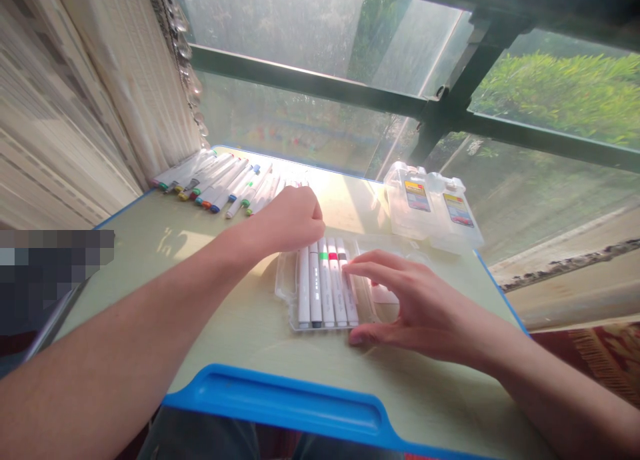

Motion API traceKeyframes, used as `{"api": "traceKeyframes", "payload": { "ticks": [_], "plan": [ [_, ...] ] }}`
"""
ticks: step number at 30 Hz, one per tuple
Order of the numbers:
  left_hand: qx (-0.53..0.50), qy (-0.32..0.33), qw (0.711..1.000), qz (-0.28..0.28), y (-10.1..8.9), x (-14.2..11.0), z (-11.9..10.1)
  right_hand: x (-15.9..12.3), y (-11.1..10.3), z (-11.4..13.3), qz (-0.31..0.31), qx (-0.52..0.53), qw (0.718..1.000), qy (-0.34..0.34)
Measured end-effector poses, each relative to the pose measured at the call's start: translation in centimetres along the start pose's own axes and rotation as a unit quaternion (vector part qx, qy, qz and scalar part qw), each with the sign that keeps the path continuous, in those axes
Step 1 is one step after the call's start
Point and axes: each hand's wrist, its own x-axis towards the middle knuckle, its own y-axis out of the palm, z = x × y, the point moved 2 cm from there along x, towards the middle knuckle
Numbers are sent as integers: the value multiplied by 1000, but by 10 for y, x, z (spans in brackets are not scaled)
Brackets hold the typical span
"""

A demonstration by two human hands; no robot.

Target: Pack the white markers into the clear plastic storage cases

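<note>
While the smooth, pale table (230, 333) spreads below the window, two boxy translucent plastic cases (400, 213) stand at its far right. Nearer, a shallow clear case (286, 277) lies open. At its far end, the left hand (295, 220) is curled fist-like, its grip hidden; the right hand (415, 300) arches half-open beside slim white markers (327, 293) inside. More white markers (220, 180) fan out far left.
</note>
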Motion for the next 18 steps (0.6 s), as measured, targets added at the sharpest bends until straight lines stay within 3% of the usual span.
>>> {"api": "traceKeyframes", "payload": {
  "ticks": [6, 14, 18],
  "plan": [
    [-11, 8, 1000, 2, -1, 1, 4, 0, -1, 1, 12, 0, 1000, 4],
    [83, 4, 996, -20, -1, -1, 1, 2, 1, -2, -14, -20, 1000, 0],
    [77, 12, 997, -14, 0, 0, 4, 2, 2, -2, -14, -26, 1000, -2]
  ]
}}
